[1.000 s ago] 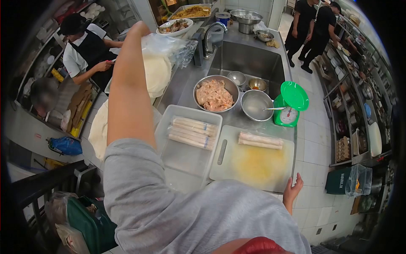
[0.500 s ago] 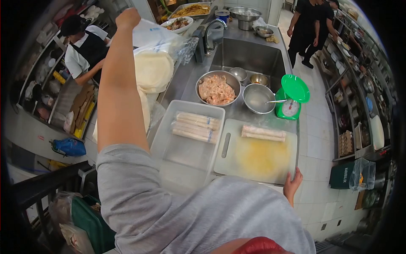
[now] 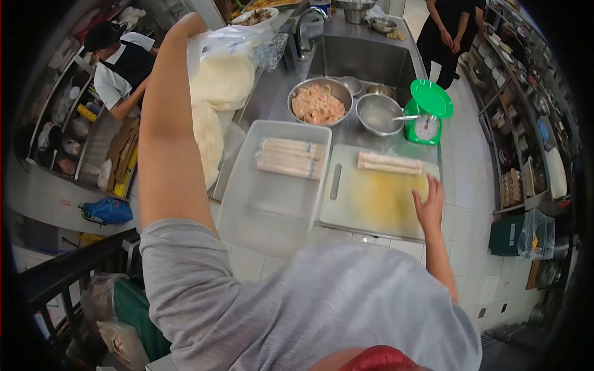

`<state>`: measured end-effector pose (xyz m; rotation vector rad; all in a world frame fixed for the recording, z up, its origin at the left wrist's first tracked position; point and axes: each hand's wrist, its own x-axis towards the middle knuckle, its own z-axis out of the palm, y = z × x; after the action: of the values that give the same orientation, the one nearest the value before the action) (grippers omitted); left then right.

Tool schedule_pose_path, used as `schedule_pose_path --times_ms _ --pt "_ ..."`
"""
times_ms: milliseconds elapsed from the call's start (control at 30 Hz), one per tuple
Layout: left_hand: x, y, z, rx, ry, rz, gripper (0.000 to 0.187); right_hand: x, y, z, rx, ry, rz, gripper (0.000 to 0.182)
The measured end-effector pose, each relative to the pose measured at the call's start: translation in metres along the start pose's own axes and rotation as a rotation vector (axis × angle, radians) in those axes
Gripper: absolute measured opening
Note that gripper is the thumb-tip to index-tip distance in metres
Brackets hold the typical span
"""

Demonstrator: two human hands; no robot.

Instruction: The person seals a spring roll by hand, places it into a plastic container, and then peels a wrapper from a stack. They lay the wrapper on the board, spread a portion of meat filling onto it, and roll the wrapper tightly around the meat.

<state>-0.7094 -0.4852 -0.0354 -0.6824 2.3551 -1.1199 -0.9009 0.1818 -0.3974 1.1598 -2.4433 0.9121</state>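
Note:
My left hand (image 3: 189,25) is raised at the upper left, closed on a clear plastic bag (image 3: 232,44) with faint blue print; its fingertips are hidden. Below the bag lie stacks of pale round wrappers (image 3: 224,83). My right hand (image 3: 431,203) hovers at the right edge of a white cutting board (image 3: 343,213), fingers apart and holding nothing. Near the board's far edge lie pale rolls (image 3: 388,163) in clear wrap, and a yellow stain marks its middle. To the left, a translucent plastic tub (image 3: 263,229) contains several wrapped rolls (image 3: 289,157).
Behind the board stand a bowl of minced filling (image 3: 317,103), a metal bowl with a spoon (image 3: 377,115) and a green scale (image 3: 426,127). Beyond them is a sink (image 3: 365,62). One person (image 3: 124,68) works at left; others in black (image 3: 444,37) stand at upper right.
My right hand has risen from the board's lower right corner and spread its fingers. The left hand has come down slightly with the bag. My view has tilted a little.

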Motion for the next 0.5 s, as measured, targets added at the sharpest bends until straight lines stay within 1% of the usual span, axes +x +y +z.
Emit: schedule_pose_path --times_ms 67,100,133,233,333,433,467,500 --pt "-0.032 0.022 0.007 -0.558 0.251 -0.468 0.04 0.035 0.003 0.011 -0.091 -0.089 -0.156 0.076" --pt "-0.054 0.034 0.008 -0.836 0.38 -0.714 0.039 0.05 0.009 0.02 -0.152 -0.178 -0.203 0.084" --pt "-0.074 0.046 0.002 -0.845 0.522 -0.832 0.043 0.063 0.016 0.031 -0.213 -0.261 -0.255 0.092" --pt "-0.128 0.07 -0.019 -0.917 0.647 -1.169 0.046 0.09 0.029 0.056 -0.264 -0.491 -0.319 0.1" --pt "-0.146 0.079 0.009 -0.894 0.502 -1.103 0.042 0.106 0.04 0.076 -0.179 -0.667 -0.33 0.089" --pt "-0.174 0.084 0.024 -0.636 0.756 -1.148 0.037 0.114 0.045 0.088 -0.124 -0.805 -0.307 0.069" --pt "-0.194 0.1 -0.001 -0.714 0.876 -1.18 0.037 0.114 0.046 0.09 -0.127 -0.775 -0.33 0.064" --pt "-0.21 0.115 -0.024 -0.834 0.846 -1.069 0.038 0.113 0.046 0.09 -0.131 -0.748 -0.346 0.059"
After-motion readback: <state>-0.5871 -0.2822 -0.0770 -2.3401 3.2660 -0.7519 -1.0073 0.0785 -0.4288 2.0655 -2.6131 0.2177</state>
